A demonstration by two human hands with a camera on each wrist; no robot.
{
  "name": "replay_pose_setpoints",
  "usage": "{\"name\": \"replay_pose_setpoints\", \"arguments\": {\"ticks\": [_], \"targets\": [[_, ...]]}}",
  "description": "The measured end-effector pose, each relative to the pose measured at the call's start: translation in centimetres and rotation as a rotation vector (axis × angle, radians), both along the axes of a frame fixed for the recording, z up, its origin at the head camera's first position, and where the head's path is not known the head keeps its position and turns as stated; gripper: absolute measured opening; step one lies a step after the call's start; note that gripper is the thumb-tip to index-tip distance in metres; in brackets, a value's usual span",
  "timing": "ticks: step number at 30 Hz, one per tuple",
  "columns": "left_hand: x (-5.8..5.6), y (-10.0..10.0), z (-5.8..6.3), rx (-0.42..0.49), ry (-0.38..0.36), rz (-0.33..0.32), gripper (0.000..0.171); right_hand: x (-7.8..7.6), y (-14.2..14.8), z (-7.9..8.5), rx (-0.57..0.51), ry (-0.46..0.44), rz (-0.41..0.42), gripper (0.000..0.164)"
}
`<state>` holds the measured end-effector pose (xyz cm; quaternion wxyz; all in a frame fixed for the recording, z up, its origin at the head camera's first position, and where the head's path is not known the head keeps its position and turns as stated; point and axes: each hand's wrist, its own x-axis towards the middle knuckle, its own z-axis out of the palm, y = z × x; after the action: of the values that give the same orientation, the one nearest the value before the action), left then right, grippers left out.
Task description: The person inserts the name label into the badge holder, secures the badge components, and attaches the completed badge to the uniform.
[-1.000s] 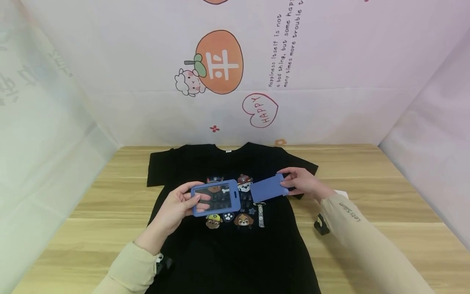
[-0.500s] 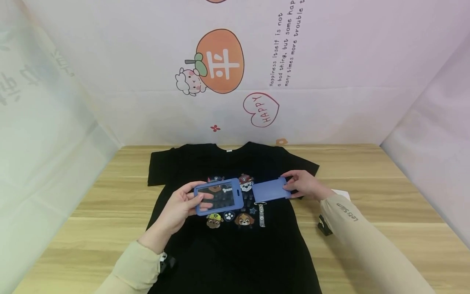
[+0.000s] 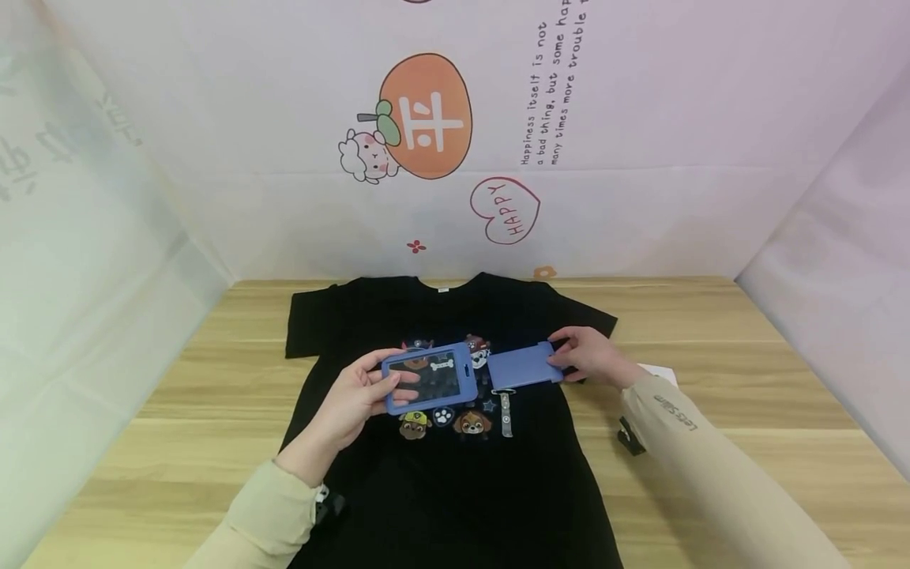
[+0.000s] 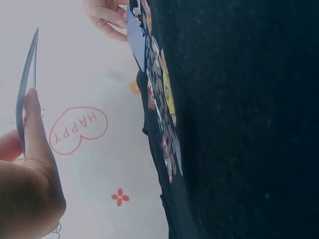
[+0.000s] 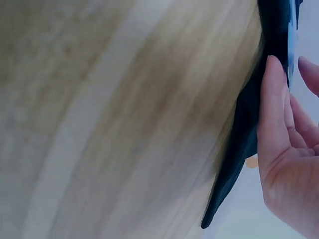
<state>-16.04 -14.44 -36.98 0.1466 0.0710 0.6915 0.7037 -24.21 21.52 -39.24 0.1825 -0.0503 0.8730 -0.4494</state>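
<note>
My left hand (image 3: 351,403) grips a blue badge holder (image 3: 470,389), thumb across its front and fingers behind, showing through the clear window. A slot is cut in the holder's right end. In the left wrist view the holder (image 4: 22,89) appears nearly edge-on. To the right, my right hand (image 3: 592,356) pinches the right end of a flat blue slide panel (image 3: 522,367). A short gap separates holder and panel. Just below the panel, a clear snap strap (image 3: 506,416) with a metal clip lies on the black T-shirt (image 3: 455,494).
The T-shirt with cartoon dog prints is spread over the wooden table (image 3: 711,332). A white card or paper (image 3: 661,374) lies partly behind my right forearm. Printed white cloth (image 3: 626,134) hangs at the back and sides.
My left hand has shifted slightly right with the badge holder, narrowing the gap. My right hand has moved a little right, and the slide panel is less tilted.
</note>
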Motion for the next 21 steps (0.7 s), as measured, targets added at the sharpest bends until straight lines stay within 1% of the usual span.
{"name": "replay_pose_setpoints", "arguments": {"ticks": [6,13,21], "targets": [[0.0,0.2,-0.1,0.013,-0.003,-0.004,0.042,0.7,0.9,0.6,-0.026,0.001,-0.011,0.046],[0.3,0.4,-0.2,0.042,-0.017,-0.011,0.042,0.9,2.2,0.3,-0.072,-0.030,-0.029,0.049],[0.3,0.7,-0.4,0.046,-0.018,-0.018,0.044,1.7,3.8,0.3,-0.124,-0.004,0.018,0.052]]}}
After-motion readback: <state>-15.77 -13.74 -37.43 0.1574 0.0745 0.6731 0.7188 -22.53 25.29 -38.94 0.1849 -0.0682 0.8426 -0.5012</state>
